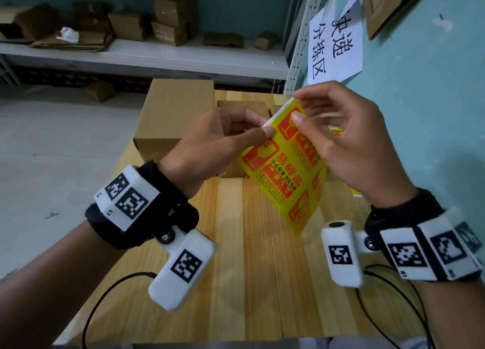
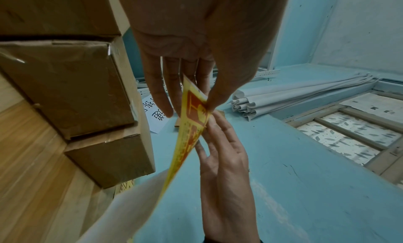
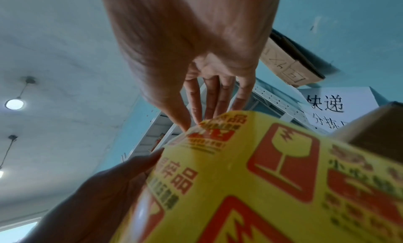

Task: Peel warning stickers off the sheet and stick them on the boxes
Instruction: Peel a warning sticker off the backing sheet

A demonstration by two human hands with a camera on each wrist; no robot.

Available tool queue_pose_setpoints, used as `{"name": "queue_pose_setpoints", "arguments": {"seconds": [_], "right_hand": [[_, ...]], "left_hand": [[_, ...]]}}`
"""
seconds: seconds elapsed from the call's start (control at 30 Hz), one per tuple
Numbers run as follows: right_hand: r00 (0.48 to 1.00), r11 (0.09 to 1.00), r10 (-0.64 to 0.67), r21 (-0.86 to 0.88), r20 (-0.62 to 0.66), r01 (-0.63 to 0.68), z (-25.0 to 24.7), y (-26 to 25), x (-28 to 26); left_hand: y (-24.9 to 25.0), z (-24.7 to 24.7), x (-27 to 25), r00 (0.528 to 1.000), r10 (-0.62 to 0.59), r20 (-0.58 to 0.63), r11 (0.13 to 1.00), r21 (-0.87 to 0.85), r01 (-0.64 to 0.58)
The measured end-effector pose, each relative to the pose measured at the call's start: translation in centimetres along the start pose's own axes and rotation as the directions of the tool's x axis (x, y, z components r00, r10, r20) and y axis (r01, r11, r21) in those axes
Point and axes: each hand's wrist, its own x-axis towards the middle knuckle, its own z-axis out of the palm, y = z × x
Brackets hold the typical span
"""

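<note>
Boxes (image 1: 173, 118) stand on the table (image 1: 236, 270) just behind the sheet (image 1: 286, 170), which I hold raised above it. My left hand (image 1: 210, 141) pinches the sheet's top-left edge between thumb and fingers. My right hand (image 1: 349, 139) nips the top corner, thumb on the printed face. I judge the peel barely begun: I should anchor the backing with the left, roll the sticker corner free, then draw it back low and slowly to avoid tearing.

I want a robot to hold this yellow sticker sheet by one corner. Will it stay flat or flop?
Probably flop: the glossy yellow sticker sheet already curves below the left hand and right hand. It looks thin, likely light. The sheen hints it may slip.
</note>
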Motion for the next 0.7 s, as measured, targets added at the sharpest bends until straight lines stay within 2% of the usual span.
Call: {"name": "queue_pose_setpoints", "arguments": {"seconds": [0.1,0.37,0.7], "right_hand": [[0.996,0.996,-0.074,-0.05,-0.046,0.072,-0.1,-0.9,-0.1],[0.989,0.993,-0.12,0.005,0.089,0.12,0.1,-2.6,-0.7],[0.99,0.996,-0.069,0.071,0.125,0.06,0.3,-2.4,-0.7]], "left_hand": [[0.0,-0.1,0.0,1.0,0.008,-0.006,1.0,0.019,-0.008],[0.3,-0.1,0.0,0.996,0.074,-0.038,0.997,0.034,-0.073],[0.4,-0.4,0.1,0.992,0.124,-0.033,0.991,0.055,-0.122]]}}
